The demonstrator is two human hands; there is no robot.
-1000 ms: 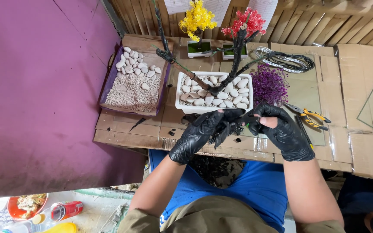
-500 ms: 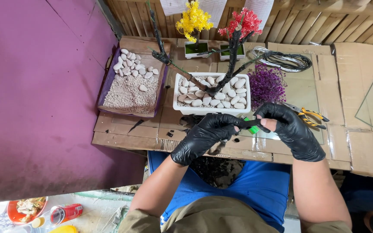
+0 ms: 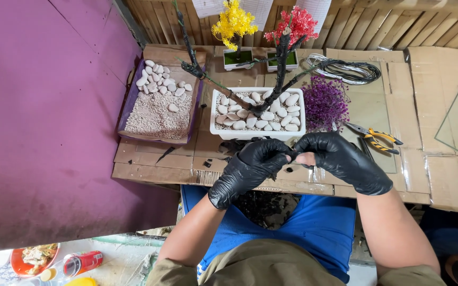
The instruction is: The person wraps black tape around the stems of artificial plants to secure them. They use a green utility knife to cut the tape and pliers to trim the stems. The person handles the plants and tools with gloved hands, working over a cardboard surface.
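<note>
both gloved hands, left hand (image 3: 253,161) and right hand (image 3: 340,159), are pinching a small dark strip (image 3: 294,154) between fingertips, just in front of the white planter (image 3: 258,132); it looks light, soft, best gripped at its ends.

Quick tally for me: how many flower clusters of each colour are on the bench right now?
Yellow flower cluster: 1
Red flower cluster: 1
Purple flower cluster: 1
Total: 3

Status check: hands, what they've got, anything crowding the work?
Left hand and right hand, both black-gloved, fingertips pinched together on a small dark piece, too hidden to identify. White planter of pebbles just beyond. Pliers lie right, clear of hands.
</note>
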